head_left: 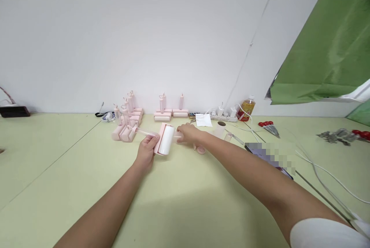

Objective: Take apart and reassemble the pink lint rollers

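Observation:
My left hand (147, 150) is closed round the pale pink handle of a lint roller (166, 140), which is tilted and shows its white roll facing right. Just to the right, my right hand (188, 133) has its fingers curled on a pale pink, see-through piece (178, 135). Whether that piece touches the roller, I cannot tell. A small round pink part (200, 150) lies under my right wrist. Beyond my left hand, several pink lint rollers (127, 133) stand in a row with handles up.
More pink rollers (180, 113) stand by the wall. To the right are a cardboard-cored roll (220, 128), a white paper (204, 120), a power strip (224, 117), a drink bottle (246, 108), a phone (268, 160), red-ended metal pieces (269, 127) and white cables (329, 171).

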`<state>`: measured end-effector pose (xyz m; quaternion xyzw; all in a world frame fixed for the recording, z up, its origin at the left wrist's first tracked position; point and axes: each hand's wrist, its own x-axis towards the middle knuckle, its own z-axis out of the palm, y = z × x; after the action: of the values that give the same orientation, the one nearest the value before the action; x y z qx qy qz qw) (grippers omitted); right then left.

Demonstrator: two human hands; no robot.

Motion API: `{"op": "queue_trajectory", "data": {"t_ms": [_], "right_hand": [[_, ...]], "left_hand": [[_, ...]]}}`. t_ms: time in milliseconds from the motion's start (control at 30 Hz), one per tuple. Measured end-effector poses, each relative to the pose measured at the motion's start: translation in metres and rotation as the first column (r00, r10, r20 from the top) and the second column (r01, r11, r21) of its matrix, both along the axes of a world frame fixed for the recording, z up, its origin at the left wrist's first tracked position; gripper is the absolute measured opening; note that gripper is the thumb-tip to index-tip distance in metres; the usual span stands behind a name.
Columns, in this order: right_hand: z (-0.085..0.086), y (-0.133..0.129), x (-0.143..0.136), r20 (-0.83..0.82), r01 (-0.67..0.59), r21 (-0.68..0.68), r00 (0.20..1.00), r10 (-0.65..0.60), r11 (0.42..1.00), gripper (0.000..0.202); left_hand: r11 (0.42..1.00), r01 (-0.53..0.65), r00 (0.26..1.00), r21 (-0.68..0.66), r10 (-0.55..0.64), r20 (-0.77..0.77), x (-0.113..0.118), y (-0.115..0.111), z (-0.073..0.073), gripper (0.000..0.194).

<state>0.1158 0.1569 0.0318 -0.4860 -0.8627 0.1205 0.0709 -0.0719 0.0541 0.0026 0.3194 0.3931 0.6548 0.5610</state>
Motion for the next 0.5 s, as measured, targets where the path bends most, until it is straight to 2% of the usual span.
{"op": "queue_trajectory", "data": {"t_ms": [167, 233, 333, 367, 400, 433, 500], "right_hand": [[0.007, -0.023, -0.001, -0.223, 0.052, -0.001, 0.974, -0.051, 0.999, 0.038], [0.010, -0.044, -0.003, -0.352, 0.053, -0.036, 0.934, -0.062, 0.998, 0.032], [0.006, -0.084, -0.002, -0.523, -0.002, -0.158, 0.848, -0.082, 0.987, 0.043], [0.003, -0.097, -0.001, -0.691, -0.091, -0.296, 0.708, -0.147, 0.951, 0.043], [-0.001, -0.109, 0.001, -0.793, -0.183, -0.385, 0.567, -0.223, 0.904, 0.041], [-0.006, -0.119, 0.003, -0.836, -0.253, -0.441, 0.465, -0.291, 0.861, 0.040], [-0.016, -0.134, 0.011, -0.845, -0.270, -0.505, 0.347, -0.406, 0.820, 0.044]], "left_hand": [[0.999, 0.039, 0.999, 0.012, -0.038, -0.036, 0.002, -0.001, -0.002, 0.042], [0.998, 0.053, 0.998, 0.028, -0.052, -0.025, 0.005, -0.003, -0.002, 0.042], [0.992, 0.115, 0.993, 0.049, -0.115, 0.005, 0.015, -0.010, 0.001, 0.043], [0.987, 0.150, 0.989, 0.051, -0.150, 0.007, 0.021, -0.014, 0.001, 0.044], [0.981, 0.186, 0.983, 0.050, -0.186, -0.002, 0.027, -0.019, 0.001, 0.045], [0.974, 0.222, 0.975, 0.044, -0.221, -0.022, 0.034, -0.024, 0.001, 0.046], [0.958, 0.286, 0.956, 0.020, -0.284, -0.080, 0.045, -0.031, 0.000, 0.045]]}}
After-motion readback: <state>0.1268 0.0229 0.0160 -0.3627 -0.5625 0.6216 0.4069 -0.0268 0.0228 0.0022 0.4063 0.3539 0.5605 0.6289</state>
